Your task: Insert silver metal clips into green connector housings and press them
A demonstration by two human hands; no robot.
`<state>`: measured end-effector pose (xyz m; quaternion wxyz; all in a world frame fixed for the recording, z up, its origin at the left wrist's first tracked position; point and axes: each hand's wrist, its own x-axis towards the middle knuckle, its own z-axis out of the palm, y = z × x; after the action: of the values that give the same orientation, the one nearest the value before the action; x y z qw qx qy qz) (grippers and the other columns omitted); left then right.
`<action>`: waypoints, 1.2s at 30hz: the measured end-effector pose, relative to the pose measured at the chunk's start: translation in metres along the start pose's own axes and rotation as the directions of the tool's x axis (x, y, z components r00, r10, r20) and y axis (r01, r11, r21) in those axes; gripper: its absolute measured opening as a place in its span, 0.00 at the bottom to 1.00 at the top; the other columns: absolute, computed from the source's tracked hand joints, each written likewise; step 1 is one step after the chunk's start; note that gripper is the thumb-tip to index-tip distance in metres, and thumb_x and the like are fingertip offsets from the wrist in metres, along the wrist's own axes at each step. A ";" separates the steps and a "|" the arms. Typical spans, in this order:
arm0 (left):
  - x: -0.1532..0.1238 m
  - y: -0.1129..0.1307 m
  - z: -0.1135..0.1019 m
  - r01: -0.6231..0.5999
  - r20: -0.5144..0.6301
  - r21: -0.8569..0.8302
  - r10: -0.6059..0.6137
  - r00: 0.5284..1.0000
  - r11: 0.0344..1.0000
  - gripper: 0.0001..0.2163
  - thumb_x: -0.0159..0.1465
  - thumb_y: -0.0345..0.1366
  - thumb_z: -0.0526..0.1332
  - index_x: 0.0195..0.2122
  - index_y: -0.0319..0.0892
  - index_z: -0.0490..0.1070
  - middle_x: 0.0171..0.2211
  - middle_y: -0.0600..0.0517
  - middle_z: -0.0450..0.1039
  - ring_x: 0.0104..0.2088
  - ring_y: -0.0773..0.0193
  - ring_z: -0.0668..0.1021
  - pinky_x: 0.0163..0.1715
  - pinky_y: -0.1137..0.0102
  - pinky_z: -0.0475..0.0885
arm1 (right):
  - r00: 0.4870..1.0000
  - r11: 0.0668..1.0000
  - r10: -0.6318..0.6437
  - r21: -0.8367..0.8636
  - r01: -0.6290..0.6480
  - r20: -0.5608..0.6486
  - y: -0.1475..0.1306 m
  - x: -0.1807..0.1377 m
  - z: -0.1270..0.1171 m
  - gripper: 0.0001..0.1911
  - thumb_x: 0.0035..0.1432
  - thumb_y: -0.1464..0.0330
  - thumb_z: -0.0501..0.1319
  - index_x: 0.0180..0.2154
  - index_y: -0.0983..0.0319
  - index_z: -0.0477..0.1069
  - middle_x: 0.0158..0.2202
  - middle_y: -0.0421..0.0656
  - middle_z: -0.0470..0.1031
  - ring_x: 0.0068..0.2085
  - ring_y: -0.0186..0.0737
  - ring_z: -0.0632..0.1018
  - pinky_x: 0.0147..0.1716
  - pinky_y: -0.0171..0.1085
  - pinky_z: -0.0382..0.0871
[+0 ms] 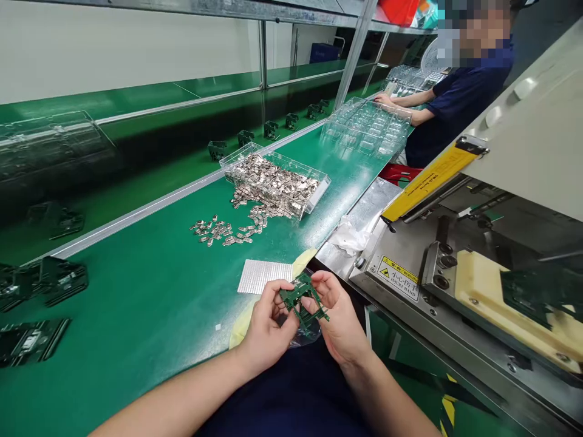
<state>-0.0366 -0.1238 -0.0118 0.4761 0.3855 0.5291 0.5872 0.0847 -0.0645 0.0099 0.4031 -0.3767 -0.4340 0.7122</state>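
Between my two hands is a dark green plastic frame part (294, 296) with cut-outs, held just past the table's near edge. My left hand (268, 321) pinches its left side with thumb and fingers. On the other side, my right hand (339, 318) grips the part's right edge. Just beyond my left hand lies a silvery ribbed sheet (264, 277). Farther up the green table (150, 291), small metal pieces (214, 230) are scattered in front of a clear plastic box (314, 197) heaped with more of them.
Several dark green parts (59, 279) sit at the left, and others (271, 129) ride along the back strip. A machine (396, 279) with a warning label and a cream fixture (483, 282) stands at the right. Beyond, a co-worker (460, 109) handles clear trays (364, 127).
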 end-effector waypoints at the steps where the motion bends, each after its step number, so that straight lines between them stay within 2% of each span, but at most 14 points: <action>1: 0.000 -0.002 0.000 0.000 0.003 0.004 0.000 1.000 1.000 0.14 0.58 0.34 0.65 0.43 0.46 0.62 0.26 0.58 0.67 0.24 0.71 0.69 0.26 0.77 0.65 | 1.000 0.999 0.023 0.040 -0.023 0.009 0.001 0.000 0.000 0.21 0.47 0.65 0.72 0.40 0.57 0.65 0.38 0.40 0.73 0.39 0.39 0.74 0.38 0.34 0.68; 9: 0.000 0.002 0.008 0.031 0.018 0.034 -0.032 0.999 0.999 0.16 0.57 0.33 0.65 0.42 0.46 0.60 0.26 0.59 0.66 0.24 0.72 0.69 0.25 0.77 0.64 | 0.999 0.984 0.050 0.173 -0.050 0.006 0.005 -0.002 -0.008 0.21 0.45 0.66 0.73 0.38 0.57 0.66 0.35 0.39 0.74 0.36 0.38 0.75 0.35 0.33 0.69; 12: 0.005 0.010 0.013 0.022 0.043 0.052 -0.024 0.999 0.998 0.15 0.57 0.34 0.64 0.42 0.46 0.60 0.25 0.59 0.66 0.23 0.71 0.69 0.25 0.77 0.65 | 0.994 0.998 0.010 0.059 -0.016 0.105 -0.002 -0.005 -0.028 0.23 0.49 0.65 0.71 0.46 0.56 0.67 0.45 0.44 0.75 0.46 0.43 0.75 0.43 0.38 0.70; 16: 0.014 0.020 0.026 0.011 0.206 0.168 -0.046 0.977 0.986 0.14 0.57 0.32 0.63 0.43 0.45 0.63 0.27 0.56 0.67 0.25 0.69 0.70 0.25 0.76 0.65 | 0.956 0.926 -0.221 -0.265 0.268 0.194 -0.030 -0.026 -0.067 0.40 0.46 0.67 0.73 0.60 0.52 0.63 0.60 0.47 0.65 0.59 0.51 0.67 0.55 0.46 0.63; 18: 0.021 0.030 0.040 -0.024 0.391 0.217 -0.064 0.918 0.976 0.14 0.57 0.33 0.63 0.44 0.46 0.66 0.25 0.57 0.67 0.24 0.69 0.69 0.23 0.75 0.64 | 0.916 0.833 -0.336 -0.383 0.398 0.220 -0.049 -0.046 -0.086 0.37 0.46 0.66 0.74 0.58 0.51 0.66 0.58 0.46 0.68 0.59 0.52 0.67 0.58 0.48 0.60; 21: 0.042 0.056 0.076 -0.098 0.680 0.222 -0.082 0.729 0.970 0.19 0.59 0.36 0.64 0.51 0.47 0.66 0.28 0.54 0.72 0.25 0.66 0.74 0.26 0.72 0.69 | 0.867 0.752 -0.488 -0.458 0.474 0.097 -0.077 -0.083 -0.117 0.33 0.42 0.61 0.76 0.52 0.53 0.72 0.50 0.47 0.74 0.53 0.54 0.72 0.55 0.50 0.65; 23: 0.058 0.075 0.114 -0.243 0.788 0.219 -0.025 0.615 0.945 0.22 0.58 0.39 0.65 0.54 0.46 0.65 0.38 0.49 0.76 0.36 0.60 0.78 0.37 0.67 0.74 | 0.757 0.719 -0.636 -0.471 0.512 -0.148 -0.092 -0.110 -0.142 0.36 0.38 0.56 0.76 0.51 0.54 0.73 0.48 0.47 0.75 0.48 0.52 0.76 0.48 0.46 0.72; 25: 0.072 0.088 0.161 -0.465 0.820 0.186 0.123 0.558 0.866 0.25 0.56 0.41 0.67 0.54 0.45 0.65 0.51 0.44 0.73 0.51 0.53 0.75 0.52 0.58 0.70 | 0.472 0.631 -0.776 -0.499 0.594 -0.418 -0.104 -0.134 -0.168 0.34 0.40 0.55 0.76 0.50 0.56 0.73 0.46 0.44 0.75 0.41 0.43 0.77 0.41 0.39 0.74; 27: 0.085 0.092 0.212 -0.637 0.824 0.137 0.270 0.498 0.758 0.32 0.52 0.41 0.70 0.57 0.43 0.62 0.59 0.41 0.66 0.59 0.47 0.67 0.59 0.54 0.63 | 0.173 0.528 -0.811 -0.573 0.627 -0.559 -0.113 -0.150 -0.193 0.28 0.45 0.59 0.74 0.49 0.56 0.73 0.44 0.40 0.74 0.37 0.36 0.76 0.38 0.35 0.74; 28: 0.091 0.091 0.236 -0.671 0.832 0.145 0.278 0.481 0.727 0.35 0.51 0.42 0.71 0.59 0.41 0.60 0.61 0.39 0.63 0.62 0.45 0.65 0.60 0.52 0.61 | 0.088 0.500 -0.811 -0.607 0.618 -0.578 -0.117 -0.154 -0.204 0.26 0.47 0.62 0.73 0.49 0.56 0.73 0.44 0.39 0.74 0.36 0.34 0.76 0.37 0.34 0.74; 29: 0.097 0.090 0.256 -0.671 0.835 0.179 0.250 0.490 0.720 0.37 0.50 0.42 0.71 0.60 0.39 0.59 0.61 0.37 0.63 0.61 0.44 0.65 0.60 0.51 0.62 | 0.058 0.495 -0.811 -0.630 0.598 -0.582 -0.120 -0.155 -0.213 0.25 0.47 0.64 0.73 0.48 0.56 0.73 0.45 0.39 0.74 0.37 0.34 0.76 0.38 0.34 0.74; 32: 0.110 0.089 0.286 -0.548 0.801 0.264 0.135 0.583 0.794 0.37 0.50 0.44 0.71 0.59 0.36 0.62 0.53 0.36 0.71 0.54 0.44 0.73 0.53 0.52 0.69 | 0.123 0.541 -0.816 -0.670 0.509 -0.565 -0.130 -0.147 -0.230 0.27 0.46 0.66 0.73 0.50 0.58 0.72 0.48 0.42 0.74 0.44 0.38 0.76 0.43 0.36 0.72; 34: 0.115 0.091 0.272 -0.429 0.759 0.210 0.130 0.638 0.879 0.36 0.49 0.46 0.71 0.56 0.37 0.64 0.46 0.40 0.75 0.46 0.49 0.77 0.48 0.55 0.72 | 0.196 0.550 -0.832 -0.726 0.413 -0.519 -0.137 -0.133 -0.234 0.31 0.44 0.65 0.74 0.51 0.59 0.71 0.50 0.44 0.73 0.50 0.42 0.75 0.48 0.39 0.70; 36: 0.117 0.094 0.233 -0.332 0.730 0.136 0.132 0.670 0.933 0.34 0.48 0.45 0.71 0.55 0.39 0.65 0.44 0.44 0.75 0.43 0.55 0.78 0.46 0.58 0.73 | 0.300 0.521 -0.846 -0.799 0.299 -0.440 -0.147 -0.115 -0.235 0.33 0.43 0.62 0.74 0.52 0.59 0.70 0.50 0.46 0.73 0.52 0.46 0.74 0.49 0.42 0.70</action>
<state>0.1426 0.0502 0.1085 0.5091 0.7046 0.3219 0.3752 0.3746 -0.0507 0.0866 0.6551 -0.5582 -0.5034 0.0759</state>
